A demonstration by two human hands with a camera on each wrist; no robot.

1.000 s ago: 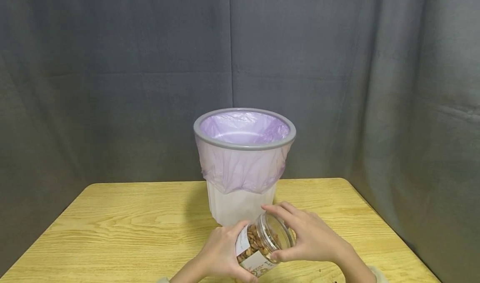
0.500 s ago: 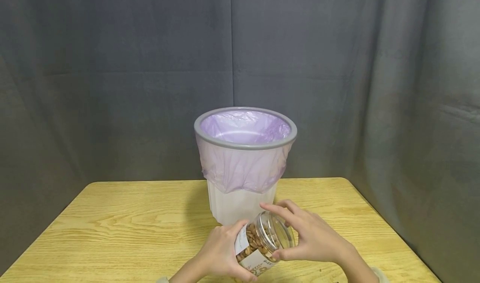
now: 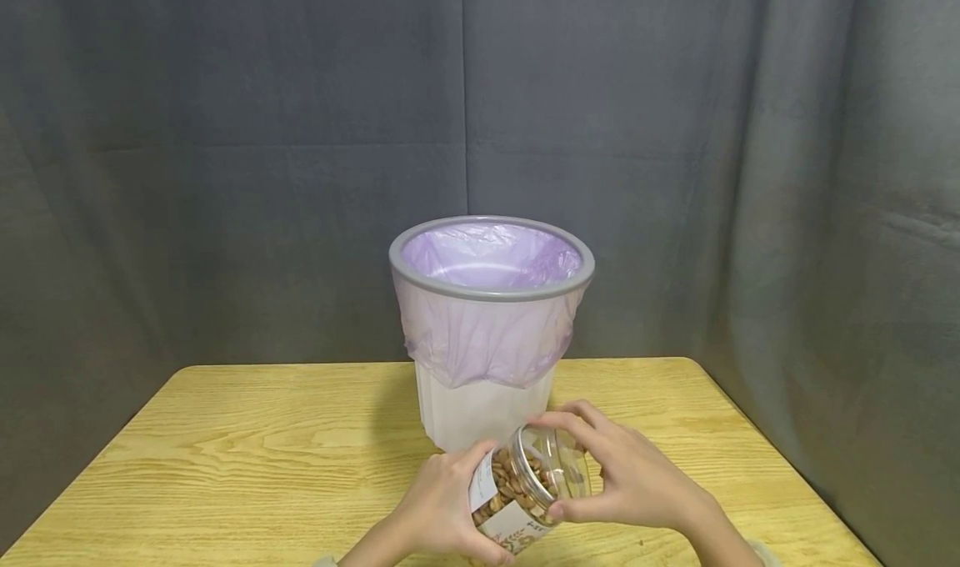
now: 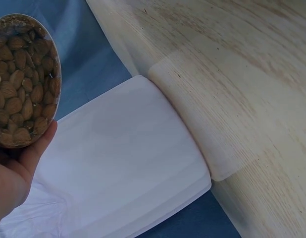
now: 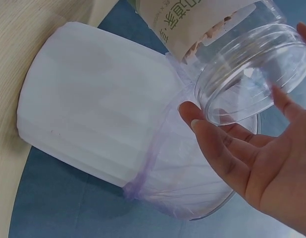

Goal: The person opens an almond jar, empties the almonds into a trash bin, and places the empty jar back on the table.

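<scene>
Both hands are on the clear round plastic jar of almonds (image 3: 525, 492), which I hold tilted just above the near edge of the pale yellow wood-grain table (image 3: 225, 459). My left hand (image 3: 442, 509) curls round the jar's lower body, over its white paper label (image 3: 486, 482); the left wrist view shows the flat transparent base (image 4: 24, 82) packed with brown, ridged almonds, my palm beneath it. My right hand (image 3: 630, 475) grasps the clear, ribbed screw lid (image 5: 252, 74) at the jar's mouth, fingertips (image 5: 195, 121) spread round its rim and the thumb below. Whether the lid is loose or tight on its thread I cannot tell.

Just behind the jar stands a white, faintly fluted plastic waste bin (image 3: 480, 413), tapering toward its base. A thin, crinkled lilac plastic liner (image 3: 483, 338) drapes over its upper half, clamped by a smooth grey ring (image 3: 491, 288) round the open top. Behind the table hangs a dark grey cloth backdrop (image 3: 225, 133) in soft vertical folds.
</scene>
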